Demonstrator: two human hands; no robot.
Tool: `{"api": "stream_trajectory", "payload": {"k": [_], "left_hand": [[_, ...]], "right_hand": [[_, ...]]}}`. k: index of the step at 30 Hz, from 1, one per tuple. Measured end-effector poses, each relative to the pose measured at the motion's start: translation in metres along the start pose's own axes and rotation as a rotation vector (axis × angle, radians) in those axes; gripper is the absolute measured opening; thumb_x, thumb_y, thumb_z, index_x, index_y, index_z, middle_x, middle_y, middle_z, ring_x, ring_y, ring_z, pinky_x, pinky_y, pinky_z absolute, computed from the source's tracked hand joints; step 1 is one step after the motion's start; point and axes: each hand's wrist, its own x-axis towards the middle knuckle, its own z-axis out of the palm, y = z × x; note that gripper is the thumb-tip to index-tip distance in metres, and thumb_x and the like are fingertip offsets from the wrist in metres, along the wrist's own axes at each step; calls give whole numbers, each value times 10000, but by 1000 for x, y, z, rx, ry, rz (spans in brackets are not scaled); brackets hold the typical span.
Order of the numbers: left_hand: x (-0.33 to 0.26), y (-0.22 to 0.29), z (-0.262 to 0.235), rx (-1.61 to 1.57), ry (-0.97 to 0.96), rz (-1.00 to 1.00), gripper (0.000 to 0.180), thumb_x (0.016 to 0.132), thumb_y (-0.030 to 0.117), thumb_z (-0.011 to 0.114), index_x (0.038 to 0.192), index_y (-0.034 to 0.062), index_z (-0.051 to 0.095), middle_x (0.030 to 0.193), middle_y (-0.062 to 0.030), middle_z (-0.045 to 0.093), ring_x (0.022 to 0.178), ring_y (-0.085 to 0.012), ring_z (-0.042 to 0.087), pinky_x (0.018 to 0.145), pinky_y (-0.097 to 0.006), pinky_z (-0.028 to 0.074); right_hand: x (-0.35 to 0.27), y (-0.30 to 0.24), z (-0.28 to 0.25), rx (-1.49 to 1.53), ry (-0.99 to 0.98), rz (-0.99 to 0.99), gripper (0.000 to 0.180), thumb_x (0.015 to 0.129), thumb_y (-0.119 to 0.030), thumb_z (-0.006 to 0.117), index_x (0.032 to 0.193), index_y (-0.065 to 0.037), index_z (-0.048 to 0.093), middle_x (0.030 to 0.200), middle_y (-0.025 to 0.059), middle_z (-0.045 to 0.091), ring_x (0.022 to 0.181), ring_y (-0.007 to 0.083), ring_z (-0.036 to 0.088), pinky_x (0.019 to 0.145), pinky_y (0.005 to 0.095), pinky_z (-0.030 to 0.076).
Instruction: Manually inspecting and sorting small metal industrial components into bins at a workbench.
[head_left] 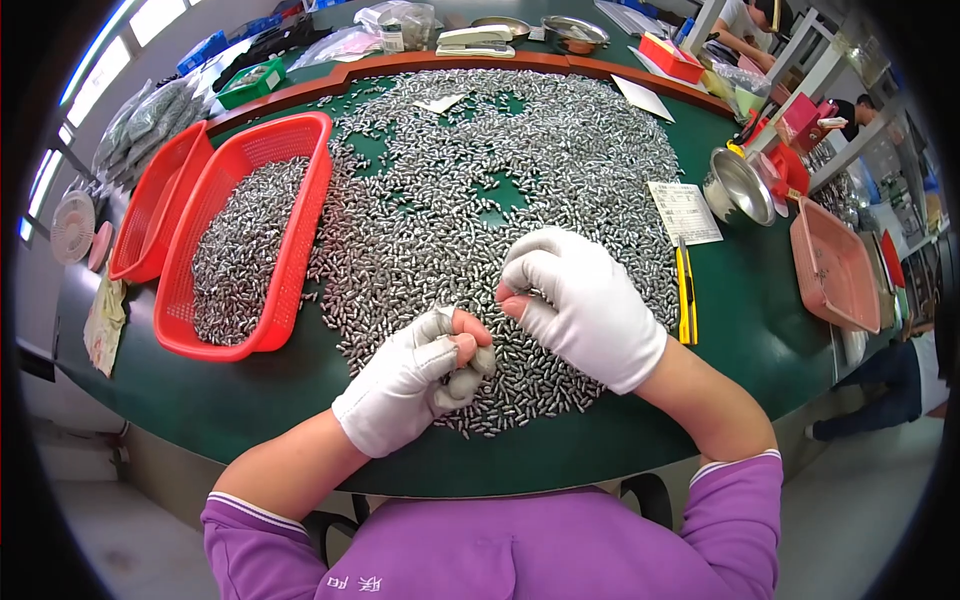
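A wide layer of small silvery metal parts (430, 235) is spread over the green table (770, 330). My left hand (415, 375), in a white glove with bare thumb and fingertips, is closed above the near edge of the parts. Its fingers curl inward, and whatever they hold is hidden. My right hand (580, 305), gloved the same way, hangs over the parts just to the right. Thumb and forefinger are pinched together there; I cannot make out what is between them. A short gap separates the two hands.
On the left stand a red basket (318, 190) partly filled with the same parts and another red basket (150, 225). Right of the parts lie a yellow cutter knife (685, 295), a paper slip (690, 212), a metal bowl (740, 185) and a pink basket (835, 265). People work at the far right.
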Motion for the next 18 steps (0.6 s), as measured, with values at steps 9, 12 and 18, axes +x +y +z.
{"api": "stream_trajectory", "payload": {"k": [9,12,18], "left_hand": [[-2,-3,3,-15,53,35,194,921,238,667,1028,109,570,881,-13,576,621,-68,383,542,-195,303],[-4,-2,2,-18,64,17,179,938,172,644,1061,102,534,904,-12,582,664,-62,443,578,-199,360],[-4,2,9,-29,45,-68,186,923,165,666,1056,103,551,856,10,560,657,-58,428,570,-195,343]], "right_hand": [[6,-13,-7,-33,13,-270,225,647,-148,778,783,-60,622,810,73,610,684,286,608,568,389,483],[5,-13,-6,15,-34,-260,212,675,-186,764,788,-59,638,827,59,617,702,277,615,580,384,496],[5,-11,-1,155,43,-251,226,667,-179,778,795,-57,637,801,65,629,708,287,622,600,382,503]]}}
